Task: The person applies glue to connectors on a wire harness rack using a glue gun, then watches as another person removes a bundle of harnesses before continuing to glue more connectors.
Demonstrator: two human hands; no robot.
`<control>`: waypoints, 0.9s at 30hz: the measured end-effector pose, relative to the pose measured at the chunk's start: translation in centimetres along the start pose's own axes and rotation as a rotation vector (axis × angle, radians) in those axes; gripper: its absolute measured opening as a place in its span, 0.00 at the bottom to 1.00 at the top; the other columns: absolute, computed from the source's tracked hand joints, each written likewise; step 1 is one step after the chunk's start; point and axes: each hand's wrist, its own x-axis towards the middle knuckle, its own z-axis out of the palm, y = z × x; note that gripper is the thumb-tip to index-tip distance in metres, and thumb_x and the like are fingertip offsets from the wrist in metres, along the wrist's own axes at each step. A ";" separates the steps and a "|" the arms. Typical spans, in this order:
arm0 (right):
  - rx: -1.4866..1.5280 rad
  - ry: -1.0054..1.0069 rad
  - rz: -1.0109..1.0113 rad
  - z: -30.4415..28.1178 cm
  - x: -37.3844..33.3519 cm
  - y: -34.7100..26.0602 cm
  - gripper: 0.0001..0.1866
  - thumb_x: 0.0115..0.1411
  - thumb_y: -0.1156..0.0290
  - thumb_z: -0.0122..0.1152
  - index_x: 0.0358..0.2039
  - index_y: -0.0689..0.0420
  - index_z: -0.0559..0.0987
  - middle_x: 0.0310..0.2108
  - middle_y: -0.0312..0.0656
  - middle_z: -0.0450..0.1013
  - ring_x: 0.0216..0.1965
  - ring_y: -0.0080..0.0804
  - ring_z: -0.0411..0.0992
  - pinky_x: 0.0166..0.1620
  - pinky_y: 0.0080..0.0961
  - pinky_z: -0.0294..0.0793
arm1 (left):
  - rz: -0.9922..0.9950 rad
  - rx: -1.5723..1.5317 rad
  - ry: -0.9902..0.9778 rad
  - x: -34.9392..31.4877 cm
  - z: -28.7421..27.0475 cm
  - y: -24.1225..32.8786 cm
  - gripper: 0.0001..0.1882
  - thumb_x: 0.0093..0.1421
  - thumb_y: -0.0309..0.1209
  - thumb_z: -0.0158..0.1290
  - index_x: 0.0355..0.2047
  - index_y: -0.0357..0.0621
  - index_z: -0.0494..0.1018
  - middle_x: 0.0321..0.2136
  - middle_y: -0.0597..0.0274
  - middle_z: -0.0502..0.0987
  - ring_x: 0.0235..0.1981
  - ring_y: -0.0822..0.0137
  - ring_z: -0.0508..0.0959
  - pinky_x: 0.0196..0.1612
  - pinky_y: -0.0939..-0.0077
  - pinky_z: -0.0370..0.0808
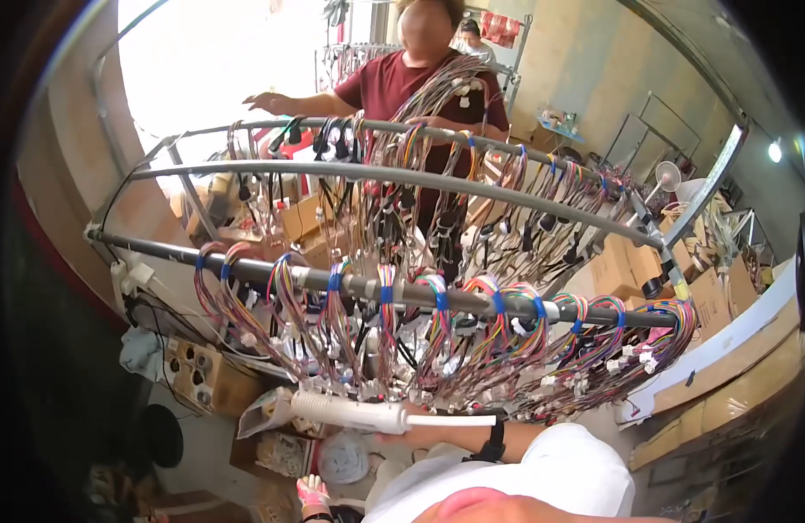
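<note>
Near the lower edge, left of centre, my left hand [313, 492] shows a pinkish palm and pale fingertips. Its fingers look apart, nothing shows in them, and a dark band circles the wrist. My right arm reaches leftward from a white sleeve, with a black band at the wrist. A white ribbed tube-shaped thing with a thin white stem [354, 413] crosses in front of my right hand [398, 433] and hides its fingers. Just beyond, bundles of coloured wire harnesses [387, 301] with blue ties and white connectors hang over a grey rail [415, 291].
Across the rack, a person in a dark red shirt [380, 91] carries wires over one shoulder. More harnesses hang from far rails [411, 173]. Cardboard boxes [620, 261] stand at right. A box with round holes [196, 373] and a clear bag [344, 457] sit below left.
</note>
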 end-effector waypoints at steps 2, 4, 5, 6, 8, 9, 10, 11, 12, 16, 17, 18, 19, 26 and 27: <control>-0.017 -0.088 -0.030 0.0 0.2 0.3 0.23 0.50 0.71 0.63 0.48 0.57 0.71 0.42 0.46 0.72 0.44 0.36 0.72 0.48 0.29 0.68 | 0.033 0.028 -0.240 -0.4 -2.3 0.7 0.22 0.60 0.55 0.36 0.46 0.58 0.67 0.46 0.74 0.73 0.44 0.69 0.73 0.49 0.65 0.61; 0.009 -0.067 -0.079 -0.3 0.4 -0.4 0.23 0.50 0.71 0.63 0.48 0.57 0.71 0.42 0.46 0.72 0.43 0.36 0.72 0.48 0.29 0.68 | 0.029 0.040 -0.122 -0.1 -1.6 0.9 0.23 0.60 0.55 0.36 0.46 0.58 0.67 0.47 0.73 0.73 0.44 0.69 0.73 0.50 0.65 0.61; 0.031 -0.048 -0.118 -0.5 0.6 -0.6 0.24 0.50 0.70 0.64 0.49 0.56 0.70 0.42 0.46 0.72 0.43 0.35 0.72 0.47 0.29 0.69 | 0.017 0.051 -0.002 -0.4 -1.3 1.0 0.23 0.60 0.55 0.37 0.46 0.57 0.66 0.47 0.73 0.73 0.44 0.68 0.73 0.50 0.65 0.61; 0.044 -0.046 -0.115 -0.8 0.9 -0.9 0.24 0.50 0.70 0.64 0.49 0.56 0.70 0.42 0.46 0.72 0.43 0.35 0.72 0.47 0.29 0.69 | 0.048 0.036 -0.030 -0.7 -1.2 1.1 0.23 0.60 0.54 0.38 0.47 0.57 0.66 0.47 0.72 0.73 0.45 0.68 0.73 0.50 0.65 0.60; -0.038 -0.129 0.013 -0.9 1.1 -0.8 0.31 0.50 0.64 0.65 0.54 0.58 0.66 0.46 0.47 0.71 0.46 0.35 0.71 0.50 0.28 0.68 | 0.032 -0.035 -0.023 -0.9 -0.8 1.8 0.21 0.60 0.54 0.38 0.45 0.57 0.67 0.46 0.72 0.73 0.43 0.69 0.74 0.49 0.67 0.60; -0.012 -0.137 0.017 -0.7 1.0 -0.1 0.32 0.50 0.63 0.66 0.54 0.58 0.66 0.46 0.46 0.71 0.46 0.35 0.71 0.49 0.27 0.68 | 0.054 0.002 -0.106 -1.2 -0.9 2.0 0.18 0.61 0.52 0.37 0.40 0.59 0.68 0.37 0.76 0.76 0.38 0.72 0.74 0.46 0.71 0.61; -0.010 -0.134 0.016 -0.7 1.0 0.0 0.32 0.50 0.63 0.66 0.54 0.58 0.66 0.46 0.46 0.71 0.46 0.35 0.71 0.49 0.27 0.68 | 0.055 0.005 -0.107 -1.5 -0.3 2.3 0.18 0.61 0.52 0.37 0.40 0.59 0.68 0.37 0.76 0.76 0.38 0.72 0.74 0.46 0.71 0.61; 0.014 -0.106 -0.002 -0.8 0.9 0.2 0.30 0.50 0.66 0.65 0.53 0.57 0.67 0.45 0.46 0.71 0.45 0.35 0.71 0.49 0.27 0.68 | 0.018 0.005 -0.112 -1.8 0.5 2.7 0.15 0.61 0.51 0.37 0.35 0.59 0.68 0.31 0.78 0.74 0.34 0.74 0.73 0.44 0.73 0.61; 0.038 -0.079 -0.022 -0.9 0.9 0.2 0.28 0.50 0.70 0.64 0.52 0.57 0.67 0.44 0.45 0.72 0.45 0.34 0.71 0.49 0.27 0.68 | -0.018 0.004 -0.118 -2.1 1.2 3.1 0.14 0.61 0.49 0.37 0.31 0.60 0.67 0.24 0.80 0.72 0.29 0.75 0.72 0.41 0.75 0.61; 0.021 -0.072 0.031 -1.4 0.7 -0.8 0.29 0.50 0.70 0.65 0.53 0.56 0.67 0.44 0.45 0.72 0.45 0.33 0.71 0.49 0.26 0.68 | -0.021 0.032 -0.127 -4.8 4.3 3.2 0.13 0.61 0.48 0.37 0.30 0.60 0.67 0.22 0.80 0.71 0.29 0.75 0.72 0.40 0.74 0.63; 0.022 -0.070 0.029 -1.2 0.6 -0.5 0.29 0.50 0.70 0.65 0.53 0.56 0.67 0.44 0.45 0.72 0.45 0.33 0.71 0.49 0.26 0.68 | -0.037 0.028 -0.032 -5.5 5.0 3.2 0.14 0.61 0.48 0.37 0.34 0.60 0.69 0.27 0.80 0.75 0.33 0.73 0.74 0.42 0.71 0.64; 0.144 -0.063 0.050 -0.7 0.6 0.2 0.29 0.50 0.70 0.65 0.53 0.56 0.67 0.43 0.45 0.72 0.44 0.33 0.72 0.48 0.26 0.68 | -0.034 0.031 -0.033 -4.6 4.5 3.1 0.14 0.61 0.48 0.37 0.34 0.60 0.69 0.27 0.80 0.75 0.33 0.73 0.74 0.42 0.71 0.64; 0.264 -0.060 0.069 -0.5 0.7 0.6 0.28 0.50 0.70 0.65 0.53 0.56 0.68 0.42 0.45 0.73 0.43 0.33 0.72 0.48 0.27 0.68 | -0.037 0.029 -0.085 -4.0 4.2 2.8 0.14 0.61 0.49 0.37 0.34 0.59 0.69 0.28 0.79 0.75 0.34 0.72 0.74 0.42 0.71 0.64; 0.110 -0.039 -0.013 -0.6 0.9 1.0 0.26 0.50 0.71 0.64 0.50 0.56 0.69 0.38 0.44 0.74 0.40 0.32 0.73 0.44 0.28 0.69 | -0.068 0.009 -0.246 -2.4 1.8 2.1 0.15 0.60 0.49 0.38 0.34 0.57 0.70 0.31 0.76 0.76 0.35 0.70 0.75 0.43 0.68 0.65; 0.129 -0.019 -0.019 -0.4 1.0 1.9 0.25 0.50 0.71 0.64 0.49 0.56 0.70 0.38 0.44 0.74 0.39 0.32 0.73 0.43 0.28 0.70 | -0.058 0.051 -0.172 -3.0 2.2 2.0 0.16 0.60 0.49 0.38 0.34 0.57 0.70 0.33 0.76 0.76 0.36 0.70 0.74 0.43 0.68 0.65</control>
